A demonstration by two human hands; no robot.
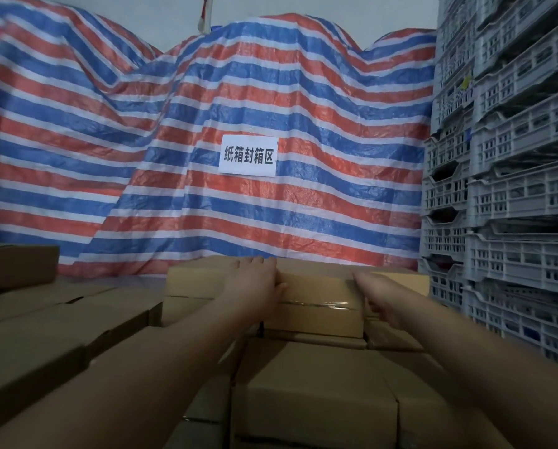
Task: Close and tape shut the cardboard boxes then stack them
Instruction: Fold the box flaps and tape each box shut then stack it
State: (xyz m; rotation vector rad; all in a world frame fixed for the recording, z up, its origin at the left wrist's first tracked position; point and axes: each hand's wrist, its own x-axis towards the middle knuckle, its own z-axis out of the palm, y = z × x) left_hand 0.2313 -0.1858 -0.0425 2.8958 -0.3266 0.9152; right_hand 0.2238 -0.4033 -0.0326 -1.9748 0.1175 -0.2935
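Taped box (316,303) between left hand (258,283) and right hand (373,291), fingers apparently wrapped around its ends.

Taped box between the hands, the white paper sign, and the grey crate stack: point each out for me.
taped box (316,294): head view, on its near side, at the shiny tape strip.
white paper sign (247,155): head view, middle of the printed sheet.
grey crate stack (510,196): head view, on a slotted crate wall.
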